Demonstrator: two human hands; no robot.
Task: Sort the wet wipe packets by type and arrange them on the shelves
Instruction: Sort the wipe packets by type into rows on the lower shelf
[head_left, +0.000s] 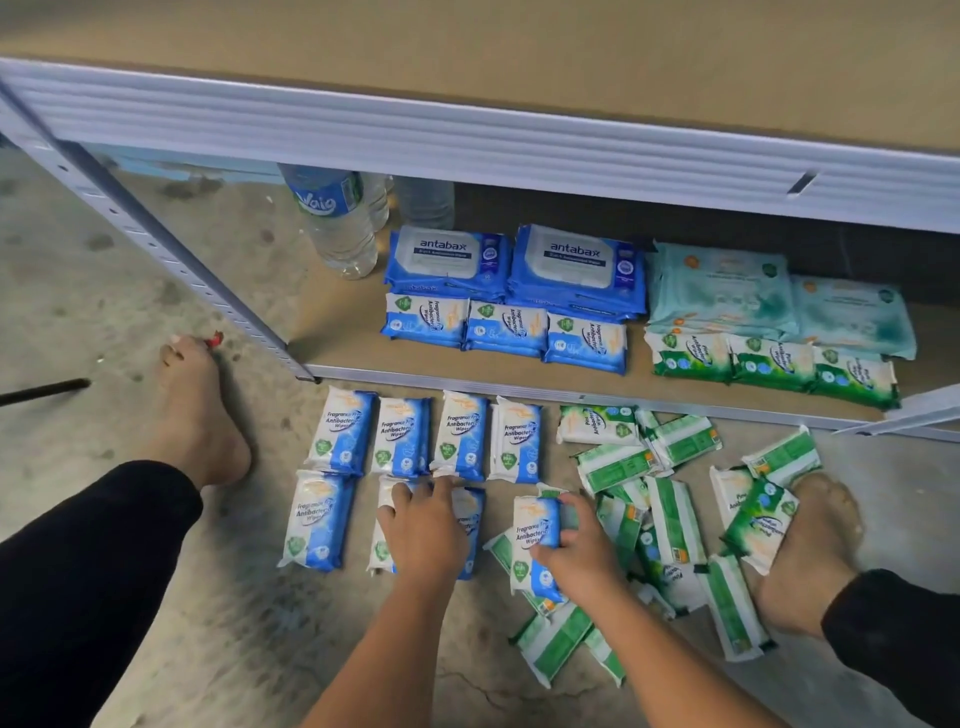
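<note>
Wet wipe packets (506, 325) sit part-sorted on and below the bottom shelf (343, 358) of a metal rack. On the board, two stacks of large blue packs (574, 265) stand beside teal packs (722, 291). Three small blue packets front the blue stacks and three green packets (774, 364) front the teal.

Much appears left to do. A blue floor row (460, 436) lies ordered just before the shelf edge, and a green heap (675, 525) lies jumbled to its right, with a bare foot (810, 540) among it. The left hand (423, 530) covers a floor packet (470, 525), fingers bent over its far edge. The right hand (576, 545) grips a held packet (537, 530), blue, at the heap's left edge.

The large packs read "antabax" and the small blue ones "Fragrance Free Antibacterial Wipes". The green appear to read "Pine Antibacterial Wipes". The teal print is too faint to read.
</note>
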